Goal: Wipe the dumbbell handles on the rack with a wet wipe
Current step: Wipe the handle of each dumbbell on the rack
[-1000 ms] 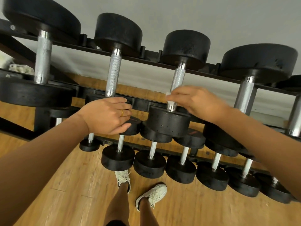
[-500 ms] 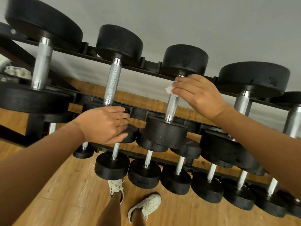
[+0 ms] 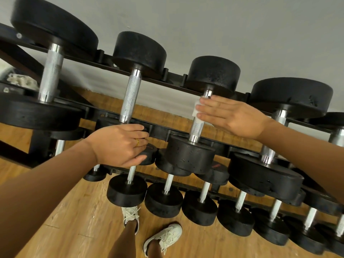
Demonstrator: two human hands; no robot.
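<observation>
Right hand (image 3: 232, 118) is pressing the wet wipe (image 3: 195, 108) flat-fingered against the third handle (image 3: 197, 128); left hand (image 3: 119, 144) is seemingly gripping the neighbouring dumbbell (image 3: 130, 95); next, stroking downward

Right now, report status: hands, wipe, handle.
Right hand flat, pressing wet wipe high on third handle. Left hand grips neighbouring dumbbell, near head. Nothing blocking.

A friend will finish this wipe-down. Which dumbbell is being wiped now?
Start at the top row of the black rack. Take the third visible dumbbell from the left. It alone has a white wipe pressed against its handle under the flat right hand.
</observation>
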